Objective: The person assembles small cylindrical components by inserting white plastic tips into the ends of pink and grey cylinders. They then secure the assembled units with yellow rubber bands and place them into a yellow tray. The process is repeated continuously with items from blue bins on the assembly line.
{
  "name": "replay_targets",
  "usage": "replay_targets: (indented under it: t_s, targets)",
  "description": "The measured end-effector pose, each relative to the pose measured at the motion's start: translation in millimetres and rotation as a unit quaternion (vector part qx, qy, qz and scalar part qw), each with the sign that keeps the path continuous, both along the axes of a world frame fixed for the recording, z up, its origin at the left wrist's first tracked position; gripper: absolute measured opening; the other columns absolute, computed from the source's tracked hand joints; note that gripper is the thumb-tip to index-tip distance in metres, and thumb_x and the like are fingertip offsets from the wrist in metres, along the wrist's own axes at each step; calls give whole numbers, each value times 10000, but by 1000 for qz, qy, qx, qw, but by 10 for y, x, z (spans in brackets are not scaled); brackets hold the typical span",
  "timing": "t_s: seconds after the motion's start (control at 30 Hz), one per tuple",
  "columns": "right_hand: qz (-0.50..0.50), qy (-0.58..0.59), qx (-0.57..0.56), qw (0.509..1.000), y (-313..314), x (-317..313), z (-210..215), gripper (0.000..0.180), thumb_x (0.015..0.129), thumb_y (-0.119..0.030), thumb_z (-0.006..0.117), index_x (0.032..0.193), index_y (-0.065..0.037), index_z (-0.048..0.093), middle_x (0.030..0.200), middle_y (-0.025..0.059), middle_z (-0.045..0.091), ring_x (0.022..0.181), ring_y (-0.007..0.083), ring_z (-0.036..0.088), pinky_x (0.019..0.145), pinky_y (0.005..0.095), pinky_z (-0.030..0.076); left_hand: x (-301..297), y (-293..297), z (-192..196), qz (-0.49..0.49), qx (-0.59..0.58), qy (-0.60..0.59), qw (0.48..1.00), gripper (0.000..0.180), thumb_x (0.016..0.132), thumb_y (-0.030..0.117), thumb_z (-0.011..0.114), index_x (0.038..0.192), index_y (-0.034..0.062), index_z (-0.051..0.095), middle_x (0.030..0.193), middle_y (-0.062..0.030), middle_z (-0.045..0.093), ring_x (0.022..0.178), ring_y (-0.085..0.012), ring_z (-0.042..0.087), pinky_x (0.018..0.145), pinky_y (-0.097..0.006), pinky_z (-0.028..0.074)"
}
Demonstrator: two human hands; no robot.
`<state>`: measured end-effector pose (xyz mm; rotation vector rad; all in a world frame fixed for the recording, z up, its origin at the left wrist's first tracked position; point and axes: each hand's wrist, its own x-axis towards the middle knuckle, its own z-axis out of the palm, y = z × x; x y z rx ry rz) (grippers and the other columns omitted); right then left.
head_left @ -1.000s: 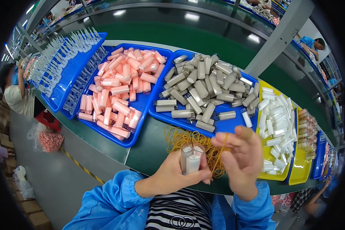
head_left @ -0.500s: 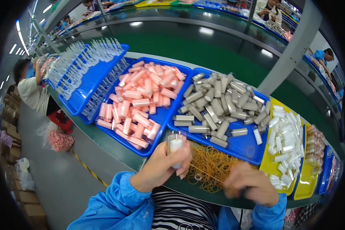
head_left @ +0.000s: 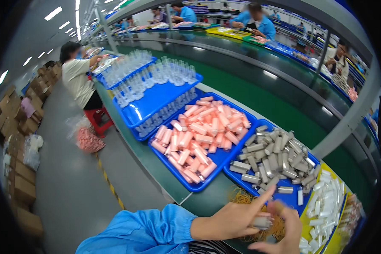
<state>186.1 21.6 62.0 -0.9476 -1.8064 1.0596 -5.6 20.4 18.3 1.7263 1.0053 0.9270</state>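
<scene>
My left hand (head_left: 237,218) is closed around a small pale cylinder in a clear sleeve (head_left: 263,222), with its index finger stretched out toward the grey pieces. Only one end of the cylinder shows. Close on its right, my right hand (head_left: 290,224) is curved around that end, thumb and fingers spread apart and partly blurred. I make out no rubber band between its fingers. Beneath both hands lies a heap of tan rubber bands (head_left: 241,196), mostly covered by them.
Beyond my hands are blue trays of pink cylinders (head_left: 199,135) and grey cylinders (head_left: 275,156). White pieces (head_left: 326,207) fill a yellow tray at right. Clear stemmed parts (head_left: 165,72) stand on stacked blue trays. A metal post (head_left: 347,127) rises at right; a co-worker (head_left: 80,76) stands far left.
The view has swung left, so the trays appear farther right. My right hand has come from the rubber bands to the cylinder in my left hand. My left index finger now points outward.
</scene>
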Motion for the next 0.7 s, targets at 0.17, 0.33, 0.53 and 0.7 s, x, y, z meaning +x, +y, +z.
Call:
replay_targets:
  t_s: [0.17, 0.33, 0.53, 0.7]
  targets:
    - [16, -380, 131, 916, -79, 88, 172, 587, 681, -332, 844, 1113, -7, 616, 935, 144, 647, 917, 344, 604, 890, 447, 425, 48, 68, -136, -106, 130, 52, 984, 745, 810, 139, 726, 1409, 32, 295, 1095, -175, 642, 928, -264, 669, 750, -322, 548]
    - [107, -366, 58, 923, -171, 74, 344, 216, 808, -132, 710, 985, -13, 681, 932, 123, 689, 861, 300, 632, 861, 395, 417, -84, 181, -191, -165, -199, -315, 913, 276, 912, 247, 691, 1042, 10, 634, 790, -73, 628, 620, -104, 583, 544, -230, 471]
    - [125, -260, 344, 894, -191, -26, 470, 180, 810, -141, 743, 942, -19, 727, 954, 89, 723, 934, 250, 618, 811, 369, 440, 128, -104, -150, -278, -536, -456, 654, 229, 996, 299, 576, 1003, 74, 621, 619, 18, 545, 457, -80, 472, 418, -219, 367]
    - [-77, 255, -48, 963, -164, -67, -138, 784, 842, -477, 721, 1363, 57, 481, 1317, 212, 563, 1211, 318, 530, 1016, 398, 424, 180, 26, -10, -114, -336, -502, 789, 268, 980, 314, 606, 1046, 55, 620, 686, -7, 584, 541, -102, 546, 466, -244, 423]
